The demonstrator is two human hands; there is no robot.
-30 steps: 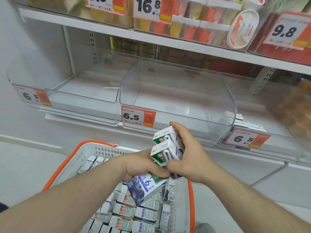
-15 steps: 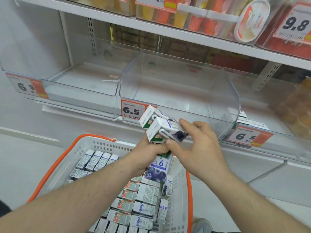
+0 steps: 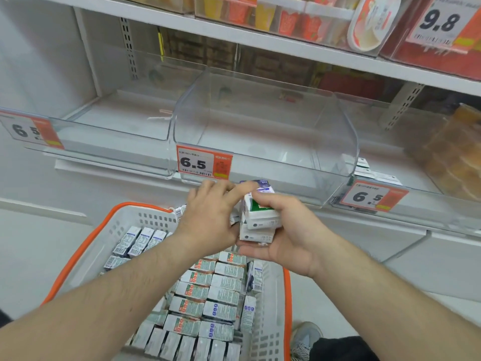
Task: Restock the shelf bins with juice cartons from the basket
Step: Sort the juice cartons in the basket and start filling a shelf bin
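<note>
A white basket [image 3: 125,225] with an orange rim holds rows of juice cartons [image 3: 208,290] below the shelf. Above it the left hand [image 3: 208,217] lays its straight fingers on a small stack of cartons [image 3: 257,217], which the right hand [image 3: 283,235] cups from beneath, thumb curled over the top. The stack sits just below the clear middle bin [image 3: 260,131] and its 6.5 price tag [image 3: 204,162].
</note>
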